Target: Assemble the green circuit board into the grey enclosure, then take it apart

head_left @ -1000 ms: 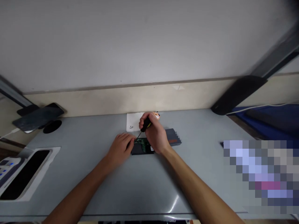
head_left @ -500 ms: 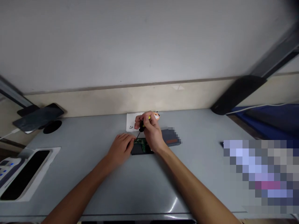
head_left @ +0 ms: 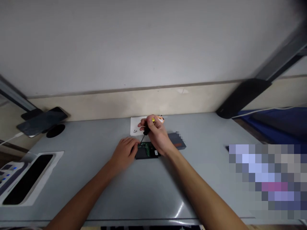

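Observation:
A black device with a green circuit board (head_left: 148, 150) lies flat on the grey table. My left hand (head_left: 124, 150) is closed at its left edge, thumb and fingertips against it. In my right hand (head_left: 157, 134), the fingers wrap round a screwdriver (head_left: 145, 131) with a black and yellow handle. The thin shaft slants down to the board's upper left corner, close to my left fingertips; whether the tip sits in a screw is too small to tell. Behind my hands lies a white paper (head_left: 134, 124) with several tiny dark screws (head_left: 135, 131) on it.
A dark grey cover (head_left: 177, 140) lies right of the device, beside my right wrist. On the left are a phone on a stand (head_left: 43, 121), a black-screened phone (head_left: 28, 179) on white paper and a power strip (head_left: 9, 172). A black post (head_left: 242, 99) stands at the back right.
My right hand has shifted slightly, and more of the circuit board's right part, with a white label, shows now. The screwdriver stays at the same corner. My left hand holds its place.

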Available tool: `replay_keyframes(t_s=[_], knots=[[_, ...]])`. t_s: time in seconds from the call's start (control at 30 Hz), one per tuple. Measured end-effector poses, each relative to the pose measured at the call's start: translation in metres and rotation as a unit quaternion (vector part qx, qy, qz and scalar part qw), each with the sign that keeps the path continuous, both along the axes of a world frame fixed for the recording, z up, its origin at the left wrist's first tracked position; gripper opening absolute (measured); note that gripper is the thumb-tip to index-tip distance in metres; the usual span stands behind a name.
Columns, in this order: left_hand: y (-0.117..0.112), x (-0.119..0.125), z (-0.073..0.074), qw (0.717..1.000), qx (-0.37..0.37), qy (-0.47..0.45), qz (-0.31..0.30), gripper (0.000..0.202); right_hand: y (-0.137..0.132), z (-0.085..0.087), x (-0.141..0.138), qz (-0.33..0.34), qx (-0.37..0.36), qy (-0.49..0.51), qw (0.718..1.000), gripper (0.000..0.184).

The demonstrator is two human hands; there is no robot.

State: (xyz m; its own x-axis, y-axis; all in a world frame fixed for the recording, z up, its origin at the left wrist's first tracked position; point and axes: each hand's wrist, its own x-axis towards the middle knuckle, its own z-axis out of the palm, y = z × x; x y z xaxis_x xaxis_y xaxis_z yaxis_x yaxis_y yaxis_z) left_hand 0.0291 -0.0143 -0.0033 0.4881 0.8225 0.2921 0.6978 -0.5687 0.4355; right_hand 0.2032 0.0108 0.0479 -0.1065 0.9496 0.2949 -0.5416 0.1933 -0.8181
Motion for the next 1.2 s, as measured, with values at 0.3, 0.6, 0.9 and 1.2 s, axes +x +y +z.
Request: replay_keyframes(t_s=[0.3, 0.6, 0.9, 1.2], knots=[[0.0004, -0.0005, -0.0017, 1.000, 0.003, -0.007, 0.001, 0.023, 0.0061, -0.0057, -0.0064, -0.023, -0.013, 0.019, 0.999, 0.037], [-0.0003, -0.0003, -0.0016, 1.000, 0.003, -0.018, 0.002, 0.022, 0.0022, -0.0007, -0.0002, 0.000, -0.009, 0.010, 1.000, 0.030], [-0.0009, 0.0000, -0.0009, 1.000, 0.000, -0.011, 0.002, 0.024, 0.0012, 0.0006, 0.0000, 0.051, 0.003, -0.005, 0.999, 0.036], [-0.0009, -0.0004, -0.0019, 1.000, 0.010, -0.016, 0.003, 0.023, 0.0013, -0.0017, -0.0022, 0.026, 0.036, -0.068, 0.997, 0.029]])
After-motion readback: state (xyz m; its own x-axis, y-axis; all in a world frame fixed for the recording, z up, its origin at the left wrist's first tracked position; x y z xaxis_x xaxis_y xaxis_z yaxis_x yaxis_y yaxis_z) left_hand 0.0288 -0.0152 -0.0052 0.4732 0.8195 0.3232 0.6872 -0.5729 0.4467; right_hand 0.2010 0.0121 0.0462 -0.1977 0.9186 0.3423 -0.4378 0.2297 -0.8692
